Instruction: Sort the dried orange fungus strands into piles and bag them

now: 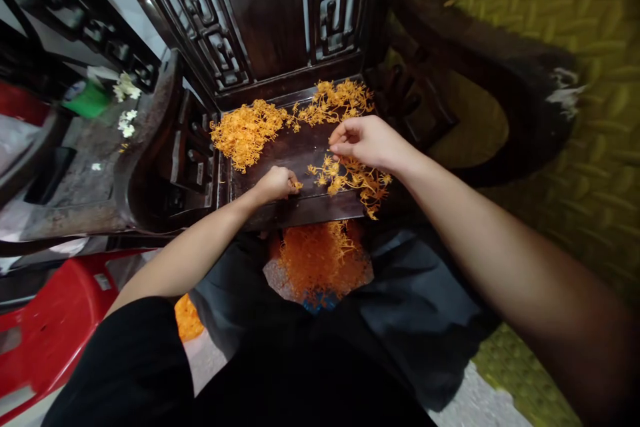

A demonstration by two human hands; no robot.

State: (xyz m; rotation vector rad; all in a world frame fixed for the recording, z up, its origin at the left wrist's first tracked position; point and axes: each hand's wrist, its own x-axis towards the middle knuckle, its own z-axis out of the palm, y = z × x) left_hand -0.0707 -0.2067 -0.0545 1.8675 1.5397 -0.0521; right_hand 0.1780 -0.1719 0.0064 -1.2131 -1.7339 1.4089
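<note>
My left hand (278, 184) is closed above the front of a dark wooden chair seat (290, 150), with a small orange spiky piece (298, 185) at its fingertips. Farther right, my right hand (367, 140) is held in a pinch; whatever is between its fingertips is too small to make out. Just below it lies a tangle of orange star-like pieces on thin stems (340, 177), hanging partly over the seat's front edge. A dense heap of orange pieces (247, 133) covers the back left of the seat. More connected orange strands (345, 100) lie along its back right.
Between my knees, below the seat, is a large mass of orange pieces (320, 257). The chair's carved back (270, 7) rises ahead and its curved armrest (530, 80) stands at right. A side table (95, 167) holding white flowers and a red plastic stool (65, 313) are at left.
</note>
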